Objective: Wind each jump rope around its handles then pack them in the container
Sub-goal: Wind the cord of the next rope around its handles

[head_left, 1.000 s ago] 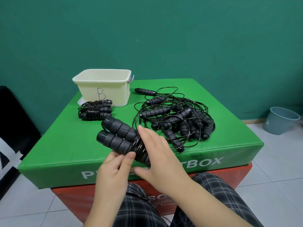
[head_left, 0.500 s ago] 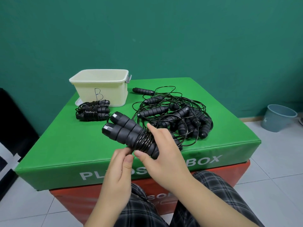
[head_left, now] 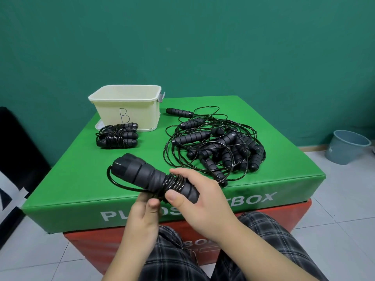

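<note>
head view: the right hand grips the near end of a pair of handles held side by side, thumb under and fingers over, so the coils wound round their middle cannot slip. the left hand pinches the last loose cord just below the coils; that cord loops out past the far handle ends and back, and looks like the tail left to tuck or wind on. the pair is held in the air over the near edge of the green box, close to the body, likely for control while finishing.

two wound ropes lie together right in front of the container, marked b, not yet inside; seemingly staged for packing. the container stands at the far left corner, open, and its inside is mostly hidden from here. the unwound ropes sit in a tangle on the right, within reach of the right hand. a grey bin stands on the floor, well apart.
</note>
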Demonstrator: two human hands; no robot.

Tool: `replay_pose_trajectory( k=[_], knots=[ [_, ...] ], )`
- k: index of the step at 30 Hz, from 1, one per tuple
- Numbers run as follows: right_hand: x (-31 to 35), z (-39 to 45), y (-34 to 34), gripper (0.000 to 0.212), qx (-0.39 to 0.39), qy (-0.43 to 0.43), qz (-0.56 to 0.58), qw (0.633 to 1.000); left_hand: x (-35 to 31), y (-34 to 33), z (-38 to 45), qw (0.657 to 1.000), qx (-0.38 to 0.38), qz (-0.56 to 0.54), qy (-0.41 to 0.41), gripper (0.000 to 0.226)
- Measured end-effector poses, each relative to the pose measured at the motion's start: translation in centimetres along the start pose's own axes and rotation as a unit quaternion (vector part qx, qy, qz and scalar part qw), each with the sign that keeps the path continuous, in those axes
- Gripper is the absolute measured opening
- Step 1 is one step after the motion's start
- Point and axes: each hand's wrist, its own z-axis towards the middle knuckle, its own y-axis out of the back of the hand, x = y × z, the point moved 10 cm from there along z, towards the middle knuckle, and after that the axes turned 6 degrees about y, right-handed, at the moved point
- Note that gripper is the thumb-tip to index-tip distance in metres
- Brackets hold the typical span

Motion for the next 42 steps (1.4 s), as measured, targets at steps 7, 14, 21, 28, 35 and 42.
replay_pose_trajectory(
  k=[7,14,21,28,35,42],
  knots=[
    [0.1,0.2,-0.4,0.03,0.015,0.003,0.016,1.0,-1.6,1.0,-0.3,0.998,-0.045,0.042,-0.017,0.094],
    [1.7,0.1,-0.4,0.029,-0.012,0.126,-0.064,0.99,-2.1,2.4,-0.9,0.991,-0.129,0.033,0.0,0.073],
    [1.2,0.0,-2.4,0.059,0.051,0.141,-0.156,0.976,-1.1,3.0,-0.4,0.987,-0.134,0.093,0.0,0.093],
    [-0.2,0.6,-1.1,0.088,0.036,0.061,-0.254,0.965,-2.0,0.4,-0.5,0.986,-0.06,0.152,-0.046,0.069],
    [-0.8,0.5,-0.5,0.082,0.042,0.023,-0.248,0.968,-1.2,-0.9,-0.9,0.998,-0.006,0.06,-0.006,0.038],
    [-1.1,0.5,0.6,0.072,0.002,-0.028,-0.14,0.99,-2.5,-0.7,-0.9,0.987,0.005,0.134,-0.084,0.044]
  ],
)
